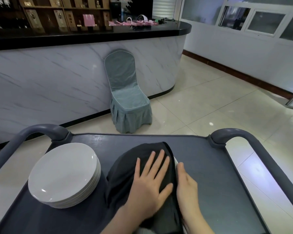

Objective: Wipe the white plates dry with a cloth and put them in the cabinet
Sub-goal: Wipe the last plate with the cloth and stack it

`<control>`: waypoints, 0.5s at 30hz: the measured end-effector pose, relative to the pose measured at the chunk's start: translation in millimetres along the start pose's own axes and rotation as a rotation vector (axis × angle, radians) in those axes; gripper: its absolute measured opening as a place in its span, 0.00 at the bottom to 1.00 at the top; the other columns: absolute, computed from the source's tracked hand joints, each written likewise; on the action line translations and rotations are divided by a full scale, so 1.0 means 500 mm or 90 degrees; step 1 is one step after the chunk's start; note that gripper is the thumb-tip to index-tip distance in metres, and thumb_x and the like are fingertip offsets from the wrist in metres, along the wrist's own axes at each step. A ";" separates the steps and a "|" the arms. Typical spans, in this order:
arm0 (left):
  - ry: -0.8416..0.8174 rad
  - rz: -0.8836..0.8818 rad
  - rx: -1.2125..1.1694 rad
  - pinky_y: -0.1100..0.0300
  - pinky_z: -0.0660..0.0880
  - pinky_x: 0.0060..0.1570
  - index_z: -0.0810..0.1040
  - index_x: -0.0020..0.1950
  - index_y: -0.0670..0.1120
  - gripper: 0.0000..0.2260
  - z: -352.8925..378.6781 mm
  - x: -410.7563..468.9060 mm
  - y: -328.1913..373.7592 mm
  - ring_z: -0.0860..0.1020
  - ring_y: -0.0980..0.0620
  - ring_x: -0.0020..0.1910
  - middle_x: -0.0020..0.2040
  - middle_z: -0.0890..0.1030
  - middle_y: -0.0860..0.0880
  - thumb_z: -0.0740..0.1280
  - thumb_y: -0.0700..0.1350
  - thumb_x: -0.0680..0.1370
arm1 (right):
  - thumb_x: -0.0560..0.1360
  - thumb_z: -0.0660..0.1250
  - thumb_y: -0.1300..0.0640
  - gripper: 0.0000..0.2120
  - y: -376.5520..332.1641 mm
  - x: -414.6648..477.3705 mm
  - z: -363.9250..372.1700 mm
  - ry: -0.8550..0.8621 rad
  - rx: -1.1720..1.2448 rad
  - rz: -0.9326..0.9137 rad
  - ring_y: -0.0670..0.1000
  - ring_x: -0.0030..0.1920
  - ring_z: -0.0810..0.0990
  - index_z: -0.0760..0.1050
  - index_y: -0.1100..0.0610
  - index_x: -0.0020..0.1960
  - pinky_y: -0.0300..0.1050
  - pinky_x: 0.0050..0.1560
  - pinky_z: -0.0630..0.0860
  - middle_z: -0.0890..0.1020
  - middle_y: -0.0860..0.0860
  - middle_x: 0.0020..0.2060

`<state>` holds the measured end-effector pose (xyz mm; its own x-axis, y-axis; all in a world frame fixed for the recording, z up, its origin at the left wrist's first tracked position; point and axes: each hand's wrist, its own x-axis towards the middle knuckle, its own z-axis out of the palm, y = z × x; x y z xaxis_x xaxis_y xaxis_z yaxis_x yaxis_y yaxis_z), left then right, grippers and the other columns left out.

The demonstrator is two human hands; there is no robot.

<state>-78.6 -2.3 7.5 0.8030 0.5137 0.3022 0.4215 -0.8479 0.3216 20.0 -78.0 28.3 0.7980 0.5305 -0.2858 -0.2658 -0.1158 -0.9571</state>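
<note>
One plate (pixel 176 160) under dark cloth (pixel 125 171), lower centre
Pressed cloth with flat, spread left hand (pixel 147 188); touched plate rim with right hand (pixel 187 184), grip unclear

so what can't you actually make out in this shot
1. Plate being wiped: head view, the dark cloth and left hand cover all but a white sliver.
2. Right hand: seen side-on at the plate's edge, so its grip is unclear.
3. Stack of plates: the rims blur together, so the count is unsure.
4. Cabinet: not in frame.
</note>
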 end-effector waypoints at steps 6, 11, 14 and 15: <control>0.002 -0.094 -0.087 0.56 0.63 0.64 0.71 0.64 0.62 0.24 -0.067 0.072 -0.082 0.71 0.58 0.62 0.61 0.75 0.62 0.59 0.70 0.71 | 0.79 0.66 0.54 0.15 -0.035 -0.013 -0.013 -0.129 -0.125 -0.140 0.46 0.32 0.73 0.80 0.56 0.35 0.35 0.31 0.69 0.78 0.46 0.29; -0.028 -0.185 -0.357 0.71 0.70 0.36 0.75 0.37 0.62 0.08 -0.101 0.072 -0.129 0.76 0.65 0.35 0.34 0.79 0.63 0.74 0.58 0.68 | 0.78 0.67 0.56 0.12 -0.089 -0.001 -0.040 -0.204 -0.279 -0.250 0.37 0.45 0.82 0.85 0.41 0.45 0.30 0.44 0.74 0.86 0.38 0.43; -0.033 -0.138 -0.366 0.68 0.68 0.33 0.75 0.34 0.55 0.11 -0.108 0.080 -0.118 0.73 0.63 0.31 0.30 0.77 0.59 0.74 0.59 0.67 | 0.79 0.67 0.56 0.12 -0.100 0.006 -0.037 -0.250 -0.350 -0.329 0.39 0.46 0.82 0.83 0.40 0.47 0.32 0.47 0.74 0.85 0.36 0.44; -0.044 -0.115 -0.359 0.66 0.67 0.33 0.74 0.33 0.53 0.14 -0.113 0.085 -0.111 0.72 0.62 0.30 0.29 0.76 0.57 0.73 0.61 0.65 | 0.80 0.66 0.56 0.11 -0.099 0.009 -0.034 -0.268 -0.393 -0.356 0.40 0.45 0.82 0.83 0.42 0.48 0.34 0.47 0.75 0.85 0.36 0.43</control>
<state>-91.9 74.1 53.1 0.7725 0.6181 0.1455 0.2804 -0.5377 0.7952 46.1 -84.1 73.3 0.4295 0.8906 0.1494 0.5281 -0.1135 -0.8416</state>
